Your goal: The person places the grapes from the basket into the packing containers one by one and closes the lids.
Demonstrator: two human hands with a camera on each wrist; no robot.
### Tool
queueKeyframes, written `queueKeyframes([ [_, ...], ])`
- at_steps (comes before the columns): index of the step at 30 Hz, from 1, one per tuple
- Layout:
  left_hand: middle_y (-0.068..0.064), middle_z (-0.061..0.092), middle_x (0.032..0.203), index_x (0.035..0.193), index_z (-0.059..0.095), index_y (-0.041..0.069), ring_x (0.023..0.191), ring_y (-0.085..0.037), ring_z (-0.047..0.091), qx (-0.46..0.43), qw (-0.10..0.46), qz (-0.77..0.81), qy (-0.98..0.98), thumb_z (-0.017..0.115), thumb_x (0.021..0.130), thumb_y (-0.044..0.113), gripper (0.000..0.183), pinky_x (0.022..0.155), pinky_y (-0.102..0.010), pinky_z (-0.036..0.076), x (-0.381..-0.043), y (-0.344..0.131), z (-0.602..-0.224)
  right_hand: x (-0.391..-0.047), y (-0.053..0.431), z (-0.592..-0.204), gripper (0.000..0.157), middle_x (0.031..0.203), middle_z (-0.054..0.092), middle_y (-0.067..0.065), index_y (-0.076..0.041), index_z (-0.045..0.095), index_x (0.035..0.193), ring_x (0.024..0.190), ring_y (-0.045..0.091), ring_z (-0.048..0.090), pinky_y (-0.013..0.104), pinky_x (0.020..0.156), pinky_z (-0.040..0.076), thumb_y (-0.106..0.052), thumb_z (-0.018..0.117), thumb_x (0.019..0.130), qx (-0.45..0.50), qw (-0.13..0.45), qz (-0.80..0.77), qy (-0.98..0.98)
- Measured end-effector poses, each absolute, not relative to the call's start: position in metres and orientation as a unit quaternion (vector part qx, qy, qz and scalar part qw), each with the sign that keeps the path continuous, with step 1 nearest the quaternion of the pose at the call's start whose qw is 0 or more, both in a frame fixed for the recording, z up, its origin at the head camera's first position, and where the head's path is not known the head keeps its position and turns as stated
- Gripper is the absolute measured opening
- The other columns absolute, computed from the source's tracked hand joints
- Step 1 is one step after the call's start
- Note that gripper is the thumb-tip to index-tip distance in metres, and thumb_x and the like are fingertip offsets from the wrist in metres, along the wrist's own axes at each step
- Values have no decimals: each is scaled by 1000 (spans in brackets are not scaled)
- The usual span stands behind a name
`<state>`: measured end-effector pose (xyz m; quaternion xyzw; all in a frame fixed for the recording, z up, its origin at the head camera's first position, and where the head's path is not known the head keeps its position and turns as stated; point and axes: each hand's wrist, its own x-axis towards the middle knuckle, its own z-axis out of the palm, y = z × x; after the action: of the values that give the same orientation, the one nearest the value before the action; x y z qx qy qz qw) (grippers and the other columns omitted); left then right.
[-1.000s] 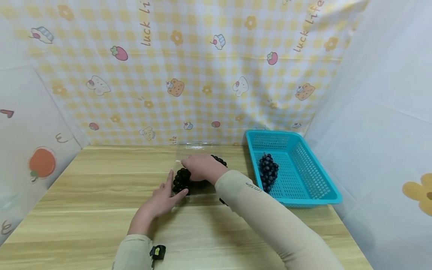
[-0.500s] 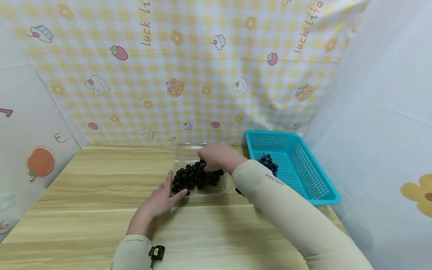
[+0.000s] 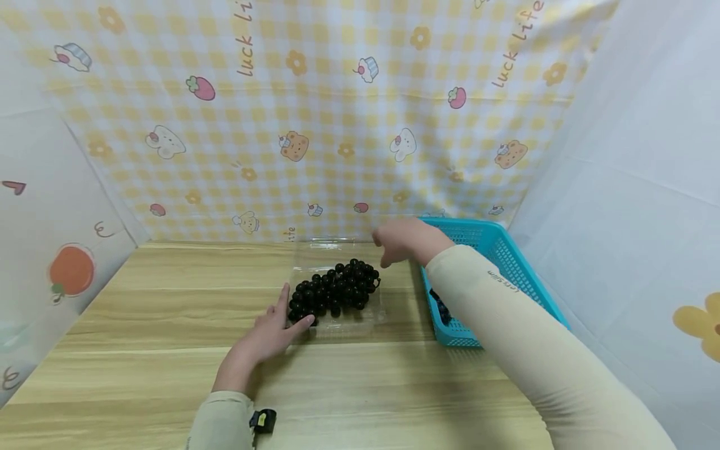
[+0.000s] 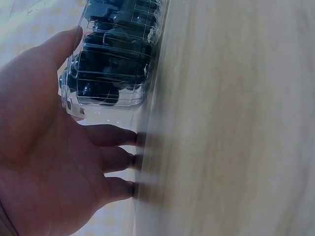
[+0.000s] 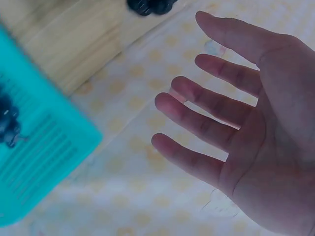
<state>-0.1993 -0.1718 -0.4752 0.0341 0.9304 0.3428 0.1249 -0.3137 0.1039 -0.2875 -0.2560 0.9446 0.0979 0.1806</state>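
A bunch of dark grapes (image 3: 337, 287) lies in a clear plastic container (image 3: 368, 319) whose lid stands folded back behind it. My left hand (image 3: 270, 332) rests at the container's left end, thumb and index finger spread along its edge. In the left wrist view, the thumb of that hand (image 4: 54, 118) touches the upper rim of the clear box, and the other fingertips meet the table. Above the table, between the container and the blue basket, my right hand (image 3: 407, 240) holds nothing. Its fingers are spread and relaxed in the right wrist view.
A turquoise plastic basket (image 3: 514, 275) stands at the right of the wooden table (image 3: 169, 300). Another bunch of grapes (image 3: 443, 309) lies inside it, partly hidden by my right sleeve. A patterned cloth (image 3: 337, 125) hangs along the table's back edge.
My right hand has let go of the grapes in the container and moved right and up toward the basket. My left hand has stayed at the container's left end.
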Motion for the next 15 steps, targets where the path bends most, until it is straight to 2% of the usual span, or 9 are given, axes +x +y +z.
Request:
queueKeyframes([
  [5, -42, 13, 169, 170, -18, 13, 153, -71, 9, 33, 127, 341, 931, 46, 103, 73, 110, 118, -86, 21, -196, -174, -475, -325, 129, -293, 44, 158, 58, 12, -11, 56, 153, 145, 34, 56, 52, 115, 52, -17, 57, 109, -222, 203, 94, 949],
  [8, -43, 13, 169, 170, -18, 13, 153, -71, 8, 31, 129, 343, 930, 45, 102, 76, 112, 118, -86, 21, -195, -174, -475, -332, 147, -298, 45, 157, 57, 15, -9, 53, 155, 141, 36, 58, 48, 109, 54, -9, 46, 111, -199, 208, 100, 952],
  [10, -43, 13, 169, 170, -18, 13, 153, -71, 8, 33, 128, 344, 930, 45, 102, 76, 112, 118, -86, 21, -195, -173, -475, -337, 161, -300, 32, 127, 70, 14, -8, 65, 134, 109, 28, 66, 42, 90, 53, -7, 43, 110, -180, 212, 105, 955],
  [11, -43, 13, 169, 170, -19, 13, 153, -71, 8, 35, 128, 344, 930, 45, 103, 75, 111, 118, -86, 21, -195, -173, -475, -337, 168, -300, 28, 111, 68, 11, -9, 67, 120, 95, 25, 61, 41, 83, 49, -5, 42, 110, -176, 214, 103, 955],
  [13, -42, 13, 169, 169, -19, 15, 153, -71, 8, 35, 128, 345, 929, 45, 103, 74, 110, 118, -86, 20, -196, -171, -475, -338, 181, -299, 26, 87, 52, 6, -13, 62, 98, 77, 21, 43, 39, 75, 42, -3, 40, 109, -165, 220, 97, 957],
  [15, -42, 12, 170, 170, -19, 15, 154, -70, 8, 35, 128, 347, 929, 46, 104, 73, 109, 119, -86, 19, -197, -170, -474, -338, 193, -300, 28, 82, 41, 3, -17, 54, 90, 75, 19, 33, 39, 73, 38, -1, 40, 107, -156, 223, 88, 958],
])
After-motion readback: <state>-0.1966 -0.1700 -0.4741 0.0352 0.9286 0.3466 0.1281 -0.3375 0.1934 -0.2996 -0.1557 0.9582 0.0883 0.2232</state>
